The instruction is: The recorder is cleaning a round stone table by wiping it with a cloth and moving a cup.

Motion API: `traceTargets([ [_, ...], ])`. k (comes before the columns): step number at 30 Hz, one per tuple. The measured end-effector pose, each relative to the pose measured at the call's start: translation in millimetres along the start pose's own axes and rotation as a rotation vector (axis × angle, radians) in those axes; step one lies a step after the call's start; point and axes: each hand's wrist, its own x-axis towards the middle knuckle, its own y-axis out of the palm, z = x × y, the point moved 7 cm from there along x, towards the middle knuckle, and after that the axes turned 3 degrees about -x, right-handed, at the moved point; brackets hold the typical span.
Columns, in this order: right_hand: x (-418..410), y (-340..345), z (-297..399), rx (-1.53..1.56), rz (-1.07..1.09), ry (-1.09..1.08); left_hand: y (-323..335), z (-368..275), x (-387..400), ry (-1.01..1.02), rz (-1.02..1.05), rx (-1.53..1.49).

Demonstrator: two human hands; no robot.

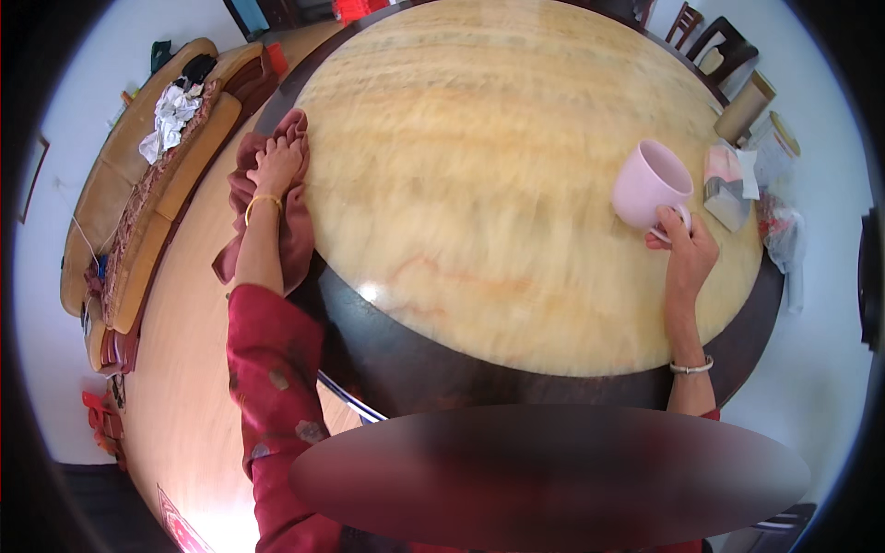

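Note:
A pink mug [643, 183] is at the right part of the round table [484, 207], its mouth tilted towards the upper right. My right hand [684, 242] grips its handle; whether the mug's base touches the tabletop I cannot tell. At the table's left edge my left hand [278, 164] lies on a crumpled reddish-brown cloth [296, 228], fingers bent over its folds. Part of that cloth hangs past the dark rim. Whether the left fingers pinch the fabric or only rest on it is not clear.
Beyond the mug, near the right edge, stand a tissue pack [724, 186], a cardboard-coloured cylinder [745, 107], a lidded clear container [773, 148] and a plastic bag [783, 231]. Dark chairs [722, 52] are at the upper right. A tan sofa [114, 180] with clothes on it lines the left wall.

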Motion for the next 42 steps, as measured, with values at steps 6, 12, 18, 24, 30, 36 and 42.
traceTargets([
  [6, 8.1, 8.6, -11.9, 0.079, 0.01, 0.011, -4.5, 10.5, -59.6, 0.624, -0.195, 0.027],
  [12, 16.7, -5.4, 4.4, 0.062, 0.032, -0.046, -18.3, 13.6, -103.3, 0.625, -0.198, 0.139],
  [18, 18.2, -67.3, 27.5, 0.029, -0.028, -0.048, -21.9, 16.9, -115.3, 0.623, -0.233, 0.135],
  [24, 29.9, -156.3, 30.1, -0.144, -0.195, -0.083, -29.1, 11.7, -117.7, 0.485, -0.085, 0.095],
  [30, 47.3, -225.8, 10.6, -0.256, -0.398, -0.067, -28.3, 4.6, -114.4, 0.449, -0.061, 0.074],
  [36, 76.8, -229.6, -35.9, -0.358, -0.431, -0.026, -6.4, 27.1, -96.7, 0.495, -0.195, 0.034],
  [42, 116.5, -208.0, -63.0, -0.289, -0.443, -0.024, -29.6, 23.2, -108.5, 0.329, 0.024, -0.054],
])
